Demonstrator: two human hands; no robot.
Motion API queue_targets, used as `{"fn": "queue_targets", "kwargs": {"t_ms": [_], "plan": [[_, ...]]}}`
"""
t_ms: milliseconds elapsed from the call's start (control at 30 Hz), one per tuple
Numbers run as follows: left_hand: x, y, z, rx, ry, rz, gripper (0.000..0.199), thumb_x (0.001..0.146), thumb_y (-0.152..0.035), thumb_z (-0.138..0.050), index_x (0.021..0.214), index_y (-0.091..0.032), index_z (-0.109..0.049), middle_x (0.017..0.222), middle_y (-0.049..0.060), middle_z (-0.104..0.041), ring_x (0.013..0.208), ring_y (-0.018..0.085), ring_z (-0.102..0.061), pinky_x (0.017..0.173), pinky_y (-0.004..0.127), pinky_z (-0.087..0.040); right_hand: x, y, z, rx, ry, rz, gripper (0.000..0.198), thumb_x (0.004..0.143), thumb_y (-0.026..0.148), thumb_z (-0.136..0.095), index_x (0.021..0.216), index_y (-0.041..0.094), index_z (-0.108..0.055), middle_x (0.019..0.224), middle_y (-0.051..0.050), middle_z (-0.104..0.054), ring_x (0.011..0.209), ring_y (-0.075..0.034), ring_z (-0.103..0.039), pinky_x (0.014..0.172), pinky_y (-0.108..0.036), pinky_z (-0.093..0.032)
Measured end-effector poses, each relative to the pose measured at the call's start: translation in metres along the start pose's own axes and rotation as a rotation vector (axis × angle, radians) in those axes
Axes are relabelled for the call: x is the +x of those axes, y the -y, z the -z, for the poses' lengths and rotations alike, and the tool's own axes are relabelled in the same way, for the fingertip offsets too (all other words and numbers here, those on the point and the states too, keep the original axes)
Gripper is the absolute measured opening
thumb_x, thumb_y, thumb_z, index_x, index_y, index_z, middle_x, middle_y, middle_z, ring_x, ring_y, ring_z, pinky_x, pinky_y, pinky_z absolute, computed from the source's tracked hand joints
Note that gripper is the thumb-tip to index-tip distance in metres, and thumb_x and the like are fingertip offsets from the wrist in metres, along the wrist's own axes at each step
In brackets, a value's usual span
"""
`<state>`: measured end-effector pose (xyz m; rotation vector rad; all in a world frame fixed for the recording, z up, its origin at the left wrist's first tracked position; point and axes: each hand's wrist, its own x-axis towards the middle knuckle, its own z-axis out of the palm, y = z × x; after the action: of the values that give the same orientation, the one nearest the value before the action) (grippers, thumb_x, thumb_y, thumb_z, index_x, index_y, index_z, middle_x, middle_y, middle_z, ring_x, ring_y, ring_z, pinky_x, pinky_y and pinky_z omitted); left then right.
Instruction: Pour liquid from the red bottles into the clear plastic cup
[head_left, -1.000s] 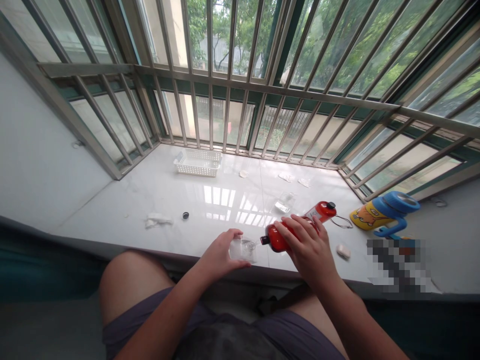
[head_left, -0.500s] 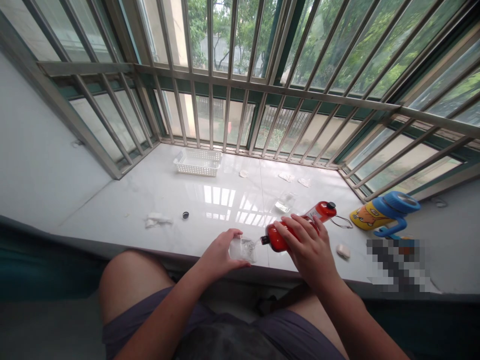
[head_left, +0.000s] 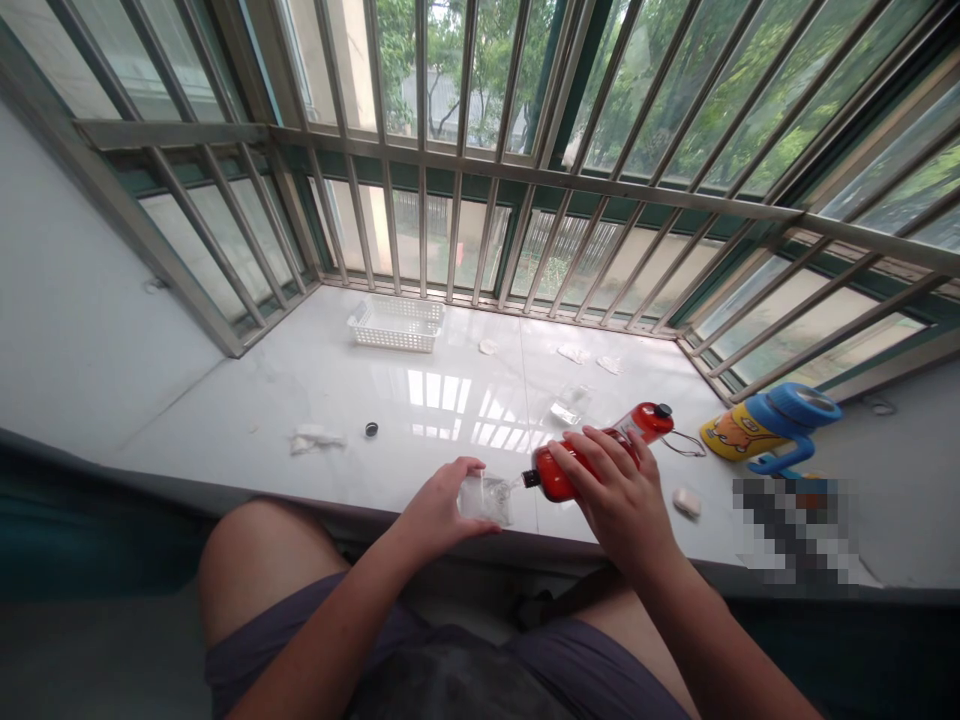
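Note:
My left hand (head_left: 446, 510) is closed around the side of a small clear plastic box (head_left: 496, 500) at the front edge of the white sill. In my right hand (head_left: 615, 490) is a red bottle (head_left: 556, 474), tipped on its side with its black mouth toward the box. A thin clear stream runs from the mouth into the box. Just behind my right hand lies a second red bottle (head_left: 651, 420) with a black cap. A loose black cap (head_left: 371, 430) rests on the sill to the left.
A white perforated basket (head_left: 397, 328) stands at the back left. Another clear box (head_left: 570, 405) is behind the bottles. Crumpled white tissue (head_left: 316, 438) lies left. A blue and yellow flask (head_left: 772, 425) and a pale lump (head_left: 686, 502) are right. Metal bars (head_left: 480, 170) close off the window.
Hardly anything differs: both hands keep their places, the bottle stays tilted over the box, and its stream looks slightly thinner.

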<state>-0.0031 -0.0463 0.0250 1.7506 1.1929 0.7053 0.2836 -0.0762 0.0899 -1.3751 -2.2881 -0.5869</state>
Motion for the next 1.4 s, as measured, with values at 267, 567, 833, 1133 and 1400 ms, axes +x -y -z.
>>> {"fn": "queue_targets", "kwargs": {"t_ms": [267,567,833,1133,1400], "plan": [[-0.0007,-0.0001,0.0004,-0.003,0.001,-0.003,0.077,0.062,-0.041,-0.099,0.129,-0.028,-0.062,0.133,0.007,-0.071,0.125,0.033,-0.067,0.108,0.049,-0.055,0.0025,0.0002,0.0021,-0.003,0.0,0.018,0.048,0.096,0.006,-0.065,0.139,0.029,-0.066,0.145,-0.007,-0.069,0.14,-0.033,-0.058,0.13,-0.061,-0.023],[-0.0002,-0.0024,0.001,-0.013,-0.006,-0.019,0.078,0.062,-0.04,-0.099,0.13,-0.028,-0.062,0.134,0.007,-0.07,0.124,0.033,-0.067,0.108,0.048,-0.055,0.0042,0.0009,0.003,-0.005,-0.007,0.037,0.048,0.096,0.008,-0.065,0.14,0.029,-0.065,0.145,-0.007,-0.069,0.139,-0.033,-0.058,0.129,-0.061,-0.024],[0.0011,0.0003,0.0002,-0.018,0.0,-0.015,0.08,0.063,-0.043,-0.099,0.132,-0.028,-0.06,0.135,0.007,-0.069,0.125,0.033,-0.066,0.108,0.048,-0.055,0.0058,-0.0001,0.0026,-0.009,0.003,0.043,0.051,0.096,0.006,-0.064,0.14,0.031,-0.065,0.146,-0.006,-0.068,0.142,-0.031,-0.057,0.131,-0.062,-0.021],[0.0009,0.0009,0.001,-0.011,0.002,-0.02,0.079,0.063,-0.041,-0.099,0.131,-0.028,-0.06,0.135,0.007,-0.069,0.125,0.032,-0.066,0.108,0.047,-0.055,0.0083,-0.0005,0.0044,-0.015,0.004,0.051,0.047,0.098,0.009,-0.066,0.139,0.031,-0.066,0.144,-0.006,-0.069,0.141,-0.03,-0.057,0.131,-0.061,-0.02],[0.0022,0.004,-0.0006,-0.003,0.007,-0.014,0.08,0.064,-0.042,-0.099,0.132,-0.029,-0.059,0.136,0.007,-0.069,0.127,0.033,-0.065,0.11,0.048,-0.054,0.009,-0.0012,0.0017,-0.004,-0.01,0.056,0.044,0.1,0.011,-0.065,0.139,0.032,-0.066,0.144,-0.005,-0.07,0.14,-0.03,-0.058,0.132,-0.06,-0.018]]}}
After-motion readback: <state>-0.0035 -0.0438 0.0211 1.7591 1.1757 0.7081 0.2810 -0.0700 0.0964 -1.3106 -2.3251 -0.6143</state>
